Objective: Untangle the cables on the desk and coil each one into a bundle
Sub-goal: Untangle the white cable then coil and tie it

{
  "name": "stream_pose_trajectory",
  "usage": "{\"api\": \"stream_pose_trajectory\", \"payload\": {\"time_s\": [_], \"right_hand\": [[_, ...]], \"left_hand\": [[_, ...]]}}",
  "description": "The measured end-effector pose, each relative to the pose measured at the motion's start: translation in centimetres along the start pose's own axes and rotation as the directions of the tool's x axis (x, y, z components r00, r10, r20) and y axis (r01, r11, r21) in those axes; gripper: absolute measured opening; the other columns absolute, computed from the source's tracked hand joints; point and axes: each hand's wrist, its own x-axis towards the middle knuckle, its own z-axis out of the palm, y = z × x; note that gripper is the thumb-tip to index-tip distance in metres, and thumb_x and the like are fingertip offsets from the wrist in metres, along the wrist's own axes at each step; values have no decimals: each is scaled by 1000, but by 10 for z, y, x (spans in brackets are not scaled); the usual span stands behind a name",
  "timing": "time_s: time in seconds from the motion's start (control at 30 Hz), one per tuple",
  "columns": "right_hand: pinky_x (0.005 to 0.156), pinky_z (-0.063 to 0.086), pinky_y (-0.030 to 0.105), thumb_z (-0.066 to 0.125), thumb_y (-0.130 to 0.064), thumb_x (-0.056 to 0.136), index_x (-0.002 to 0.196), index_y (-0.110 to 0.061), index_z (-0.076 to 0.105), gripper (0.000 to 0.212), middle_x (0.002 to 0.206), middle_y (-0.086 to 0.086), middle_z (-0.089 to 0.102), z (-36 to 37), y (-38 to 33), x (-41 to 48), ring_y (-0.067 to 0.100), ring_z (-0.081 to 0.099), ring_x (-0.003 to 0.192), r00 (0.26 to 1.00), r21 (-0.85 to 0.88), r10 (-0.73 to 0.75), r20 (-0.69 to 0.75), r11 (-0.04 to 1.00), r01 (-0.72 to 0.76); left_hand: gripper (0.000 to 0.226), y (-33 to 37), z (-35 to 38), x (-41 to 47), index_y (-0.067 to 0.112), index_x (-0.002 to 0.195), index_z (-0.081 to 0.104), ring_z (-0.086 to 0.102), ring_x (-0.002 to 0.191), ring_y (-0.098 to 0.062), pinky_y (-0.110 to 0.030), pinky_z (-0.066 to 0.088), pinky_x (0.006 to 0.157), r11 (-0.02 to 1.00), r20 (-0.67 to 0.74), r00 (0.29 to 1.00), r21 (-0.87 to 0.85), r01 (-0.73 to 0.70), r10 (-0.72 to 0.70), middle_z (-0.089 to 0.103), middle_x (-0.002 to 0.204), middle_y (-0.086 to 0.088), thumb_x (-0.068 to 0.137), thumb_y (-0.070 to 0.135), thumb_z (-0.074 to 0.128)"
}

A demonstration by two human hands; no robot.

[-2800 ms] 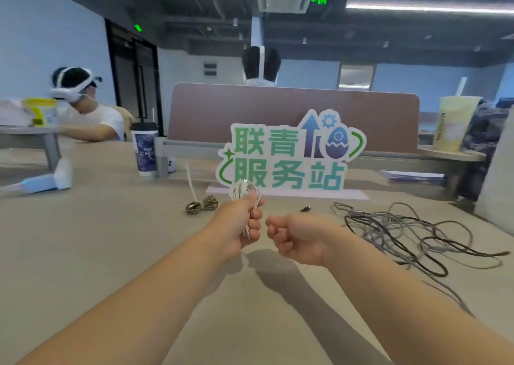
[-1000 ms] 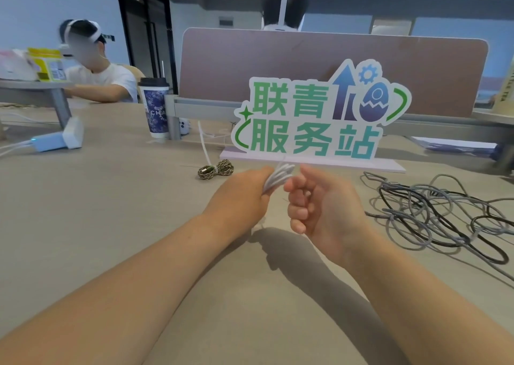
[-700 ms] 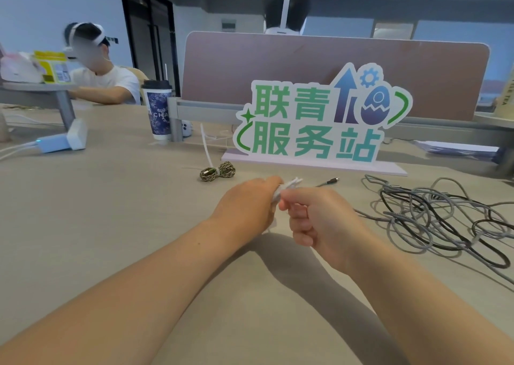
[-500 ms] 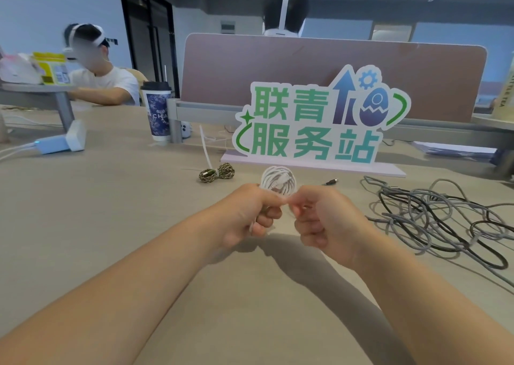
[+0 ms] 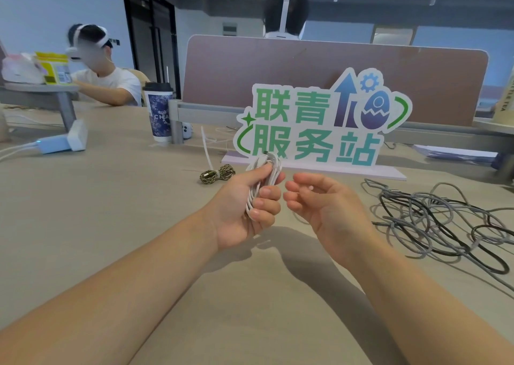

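My left hand (image 5: 244,206) grips a coiled white cable (image 5: 267,175) above the middle of the desk, its loops sticking up past my thumb. My right hand (image 5: 319,203) hovers just to its right, palm up, fingers loosely curled and apart, holding nothing that I can see. A tangled heap of grey and black cables (image 5: 434,220) lies on the desk to the right. A small braided cable bundle (image 5: 217,174) rests on the desk beyond my left hand.
A standing sign with green characters (image 5: 319,125) is behind my hands. A dark paper cup (image 5: 160,114) stands by the brown desk divider (image 5: 333,69). A white and blue device (image 5: 64,140) sits far left. A person with a headset (image 5: 103,69) sits at the back left.
My right hand has let go of the white cable and opened, moving slightly to the right. My left hand has turned the coil upright and keeps hold of it.
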Motion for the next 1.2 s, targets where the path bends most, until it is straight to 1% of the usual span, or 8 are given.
{"api": "stream_pose_trajectory", "payload": {"time_s": [0.13, 0.3, 0.5, 0.6, 0.7, 0.9, 1.13, 1.2], "right_hand": [[53, 53, 21, 46, 2, 95, 103, -6, 58, 16, 81, 10, 70, -1, 6, 3, 17, 66, 58, 997, -144, -55, -46, 988, 48], [56, 55, 22, 49, -6, 95, 90, -5, 59, 11, 77, 7, 70, -4, -1, 4, 15, 65, 55, 988, -124, -95, -120, 989, 80], [56, 50, 21, 49, -10, 95, 97, -12, 65, 16, 69, 2, 65, -7, -7, 1, 10, 55, 55, 981, -147, -170, -93, 977, 155], [53, 48, 17, 50, -10, 95, 97, -21, 63, 17, 65, -3, 67, -4, -5, -1, 5, 53, 53, 966, -340, -252, -53, 914, 220], [53, 49, 19, 55, -7, 92, 87, -18, 62, 14, 64, -2, 69, -2, -2, -1, 5, 55, 53, 941, -464, -338, -27, 838, 288], [55, 51, 18, 59, -4, 89, 81, -21, 67, 21, 70, -1, 68, -2, -2, -5, 4, 56, 54, 912, -498, -408, 34, 785, 370], [56, 52, 19, 63, -8, 87, 76, -33, 62, 28, 69, -5, 68, -4, 2, -5, 5, 58, 54, 862, -661, -501, 83, 619, 424], [56, 52, 17, 62, -8, 88, 75, -34, 61, 28, 69, -5, 68, -4, 3, -4, 5, 58, 54, 866, -674, -494, 74, 616, 409]], "left_hand": [[17, -1, -1, 1, 13, 80, 56, 31, 35, -2, -10, 23, 29, 999, 19, 999, 30, 31, -31, 35, 51, 6, 79, 30, 57], [17, 3, -3, 1, 15, 79, 54, 30, 37, -2, -9, 19, 32, 995, -24, 999, 96, 23, -21, 35, 52, 6, 77, 31, 58], [20, -3, -1, 3, 16, 84, 53, 27, 40, -3, -11, 16, 34, 954, -123, 991, 301, -10, 49, 36, 54, 6, 92, 34, 51], [19, -5, 0, 3, 16, 85, 53, 26, 41, -3, -12, 17, 33, 919, -166, 982, 394, -13, 85, 37, 54, 7, 93, 33, 51], [15, -7, 0, 2, 16, 86, 53, 26, 42, -3, -12, 17, 34, 897, -180, 978, 442, -12, 102, 36, 54, 7, 92, 29, 54], [15, -3, 0, 3, 16, 85, 55, 26, 42, -3, -11, 18, 33, 924, -190, 976, 382, -27, 107, 38, 54, 7, 92, 29, 54], [15, -5, -1, 3, 17, 86, 55, 26, 43, -4, -12, 19, 35, 898, -186, 975, 439, -26, 119, 37, 55, 7, 92, 30, 55], [15, -5, -1, 3, 17, 86, 55, 26, 43, -3, -12, 19, 34, 907, -184, 976, 421, -26, 113, 37, 55, 7, 92, 30, 55]]}}
